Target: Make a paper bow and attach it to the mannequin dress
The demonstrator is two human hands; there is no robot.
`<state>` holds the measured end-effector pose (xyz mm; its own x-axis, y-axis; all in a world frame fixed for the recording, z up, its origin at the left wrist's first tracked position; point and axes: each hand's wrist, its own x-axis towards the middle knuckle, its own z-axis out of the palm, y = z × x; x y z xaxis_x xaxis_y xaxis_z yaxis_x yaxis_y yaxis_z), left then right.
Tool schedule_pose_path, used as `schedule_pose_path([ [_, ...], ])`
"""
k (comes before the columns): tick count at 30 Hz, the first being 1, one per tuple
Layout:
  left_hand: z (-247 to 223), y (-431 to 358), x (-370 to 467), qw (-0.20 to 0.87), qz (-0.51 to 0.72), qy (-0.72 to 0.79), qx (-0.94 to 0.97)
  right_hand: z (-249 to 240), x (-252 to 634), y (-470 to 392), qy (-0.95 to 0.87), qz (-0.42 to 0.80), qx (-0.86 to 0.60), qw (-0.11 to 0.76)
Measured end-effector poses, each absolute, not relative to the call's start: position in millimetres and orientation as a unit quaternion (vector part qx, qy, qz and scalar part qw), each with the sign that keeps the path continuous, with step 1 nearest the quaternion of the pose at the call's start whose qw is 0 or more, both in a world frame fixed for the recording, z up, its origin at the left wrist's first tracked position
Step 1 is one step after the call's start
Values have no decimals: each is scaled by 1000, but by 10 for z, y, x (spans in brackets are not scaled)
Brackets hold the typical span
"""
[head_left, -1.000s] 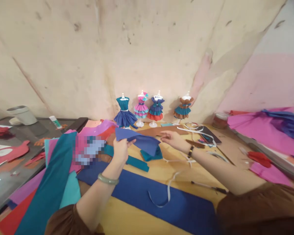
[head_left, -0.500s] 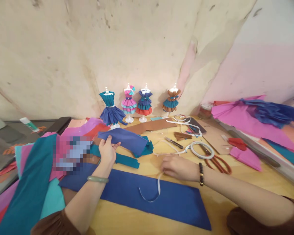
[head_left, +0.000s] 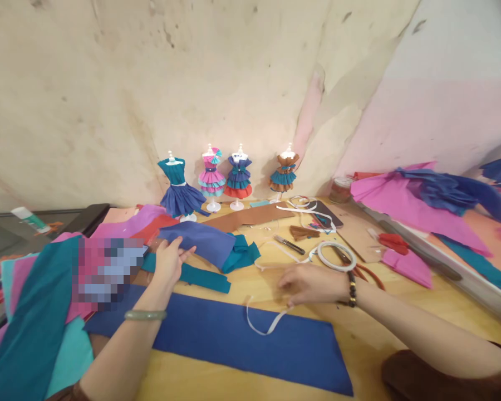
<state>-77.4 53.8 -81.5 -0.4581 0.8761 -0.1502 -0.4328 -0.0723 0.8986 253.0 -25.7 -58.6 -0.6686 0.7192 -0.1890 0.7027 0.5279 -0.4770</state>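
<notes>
My left hand (head_left: 170, 262) pinches the near edge of a purplish-blue crepe paper piece (head_left: 204, 242) between thumb and fingers, low above the table. Close to my right hand's thumb hangs a curled, narrow white strip (head_left: 265, 329); my right hand (head_left: 307, 283) has its fingers bent, and the strip's end meets the thumb. Beneath both hands lies a long dark blue paper strip (head_left: 242, 340). Beside the left hand are a narrow teal strip (head_left: 204, 277) and a crumpled teal piece (head_left: 242, 253).
Several small dress forms in paper dresses, one with a blue skirt (head_left: 182, 199), stand along the wall. To the right lie a white tape roll (head_left: 319, 250), a cutter knife (head_left: 290, 245), scissors (head_left: 369, 276) and a phone (head_left: 325, 216). Coloured paper (head_left: 37, 317) is piled at left.
The view has swung slightly right. My left hand and the blue paper have sunk a little. My right hand has moved slightly right, drawing the white strip's curl with it.
</notes>
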Motion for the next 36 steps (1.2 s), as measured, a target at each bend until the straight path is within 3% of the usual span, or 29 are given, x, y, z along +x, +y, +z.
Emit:
schedule_pose_path([
  [4, -664, 480, -800, 429, 510, 624, 409, -658, 2503, -459, -908, 142, -393, -9],
  [7, -527, 367, -806, 302, 397, 692, 522, -688, 2576, -596, -904, 105, -415, 25],
  [9, -455, 278, -749, 95, 304, 675, 666, -693, 2701, -604, -886, 105, -445, 73],
  [10, -432, 238, -692, 71, 285, 660, 692, -693, 2782, -572, -871, 105, -469, 99],
  [13, -430, 162, -401, 83, 253, 595, 759, -682, 3021, -332, -815, 68, -560, 133],
  [19, -631, 156, 276, 17, 107, 294, 950, -763, 2956, 264, -776, 18, -623, 96],
  [23, -800, 217, 451, -19, 69, 284, 956, -890, 2760, 378, -766, 16, -637, 87],
  [28, -858, 298, 460, -1, 68, 307, 949, -789, 2945, 336, -736, 47, -658, 150],
  [36, -568, 202, 460, 145, 127, 318, 928, -381, 2963, -246, -778, 217, -540, 236],
])
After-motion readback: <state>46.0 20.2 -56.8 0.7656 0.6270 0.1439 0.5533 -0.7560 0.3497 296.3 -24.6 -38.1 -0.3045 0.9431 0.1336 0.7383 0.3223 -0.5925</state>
